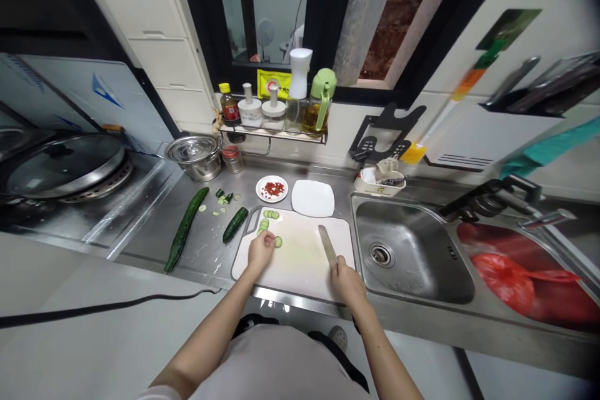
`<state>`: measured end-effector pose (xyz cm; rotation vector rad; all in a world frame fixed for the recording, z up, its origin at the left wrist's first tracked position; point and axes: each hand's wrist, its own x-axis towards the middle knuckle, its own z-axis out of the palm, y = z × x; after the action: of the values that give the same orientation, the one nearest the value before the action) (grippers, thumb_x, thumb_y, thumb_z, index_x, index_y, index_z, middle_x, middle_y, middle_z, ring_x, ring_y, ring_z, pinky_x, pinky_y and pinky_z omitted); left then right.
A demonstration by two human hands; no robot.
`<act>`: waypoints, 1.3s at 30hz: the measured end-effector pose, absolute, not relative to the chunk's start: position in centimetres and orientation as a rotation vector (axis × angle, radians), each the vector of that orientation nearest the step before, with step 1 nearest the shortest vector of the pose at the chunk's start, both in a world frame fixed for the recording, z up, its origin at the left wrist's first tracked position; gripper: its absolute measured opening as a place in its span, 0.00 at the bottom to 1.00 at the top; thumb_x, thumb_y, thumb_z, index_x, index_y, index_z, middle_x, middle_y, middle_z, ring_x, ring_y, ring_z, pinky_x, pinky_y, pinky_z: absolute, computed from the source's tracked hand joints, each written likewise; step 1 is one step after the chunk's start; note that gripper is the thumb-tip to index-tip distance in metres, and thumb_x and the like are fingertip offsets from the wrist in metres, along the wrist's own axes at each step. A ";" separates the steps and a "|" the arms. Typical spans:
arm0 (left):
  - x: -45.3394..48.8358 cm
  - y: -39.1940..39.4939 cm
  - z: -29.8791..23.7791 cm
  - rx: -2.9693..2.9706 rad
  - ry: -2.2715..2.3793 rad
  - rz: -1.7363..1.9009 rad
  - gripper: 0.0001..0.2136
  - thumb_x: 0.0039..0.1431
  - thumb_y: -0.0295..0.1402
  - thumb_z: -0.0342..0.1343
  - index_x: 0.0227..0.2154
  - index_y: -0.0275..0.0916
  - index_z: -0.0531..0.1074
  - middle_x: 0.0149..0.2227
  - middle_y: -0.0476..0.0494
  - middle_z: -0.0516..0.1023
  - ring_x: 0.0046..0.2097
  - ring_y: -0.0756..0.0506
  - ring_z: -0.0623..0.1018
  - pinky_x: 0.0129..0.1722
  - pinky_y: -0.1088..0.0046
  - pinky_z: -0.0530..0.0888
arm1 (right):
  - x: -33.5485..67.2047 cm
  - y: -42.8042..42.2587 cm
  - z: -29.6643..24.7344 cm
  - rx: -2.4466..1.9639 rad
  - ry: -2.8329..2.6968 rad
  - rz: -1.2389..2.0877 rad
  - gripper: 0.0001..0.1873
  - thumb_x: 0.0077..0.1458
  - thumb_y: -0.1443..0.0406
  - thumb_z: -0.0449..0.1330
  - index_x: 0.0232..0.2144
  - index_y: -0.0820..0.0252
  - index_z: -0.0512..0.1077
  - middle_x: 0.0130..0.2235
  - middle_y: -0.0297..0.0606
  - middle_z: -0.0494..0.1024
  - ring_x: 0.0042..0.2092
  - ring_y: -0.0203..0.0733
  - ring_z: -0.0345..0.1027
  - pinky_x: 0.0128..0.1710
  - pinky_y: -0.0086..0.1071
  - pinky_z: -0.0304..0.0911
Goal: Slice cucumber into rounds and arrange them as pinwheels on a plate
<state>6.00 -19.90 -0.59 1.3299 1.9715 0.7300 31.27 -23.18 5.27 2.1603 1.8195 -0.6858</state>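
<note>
My left hand (260, 246) rests on the white cutting board (300, 259) with its fingers curled over cucumber slices (268, 220) at the board's far left corner. My right hand (345, 279) grips the handle of a knife (327, 244), whose blade points away from me over the board. A long whole cucumber (186, 227) and a shorter cut piece (235, 224) lie on the steel counter left of the board, with small green offcuts (224, 197) behind them.
Behind the board stand a small plate of red chilli pieces (272, 188) and an empty white dish (312, 197). A steel sink (407, 250) lies to the right, with a red bag (515, 278) beyond it. A steel pot (195, 156), a condiment rack (276, 112) and a lidded wok (60, 165) are at the back left.
</note>
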 end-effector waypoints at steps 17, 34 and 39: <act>2.7 -19.2 -0.3 1.531 2.312 0.515 0.09 0.57 0.29 0.54 0.39 0.44 0.76 0.46 0.42 0.76 0.50 0.41 0.73 0.47 0.69 0.68 | 30.9 -23.1 5.4 2.133 1.844 -0.705 0.18 0.65 0.65 0.39 0.51 0.61 0.63 0.44 0.51 0.78 0.45 0.50 0.74 0.39 0.37 0.62; 5.6 -10.5 0.6 1.859 2.144 0.246 0.14 0.63 0.35 0.50 0.47 0.44 0.76 0.49 0.35 0.71 0.53 0.36 0.67 0.51 0.59 0.63 | 30.9 -23.0 5.1 2.146 1.818 -0.724 0.17 0.65 0.65 0.40 0.51 0.59 0.63 0.43 0.49 0.78 0.47 0.48 0.74 0.39 0.35 0.60; 5.7 -10.5 0.5 1.848 2.146 0.311 0.10 0.60 0.31 0.52 0.41 0.42 0.76 0.47 0.37 0.75 0.52 0.38 0.70 0.51 0.62 0.64 | 30.9 -23.0 4.8 2.154 1.832 -0.727 0.18 0.64 0.65 0.40 0.51 0.60 0.62 0.43 0.50 0.78 0.47 0.49 0.73 0.40 0.36 0.61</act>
<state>5.67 -10.47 0.51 1.8480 2.1459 0.3114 30.95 -23.01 4.76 2.1542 1.8321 -0.7266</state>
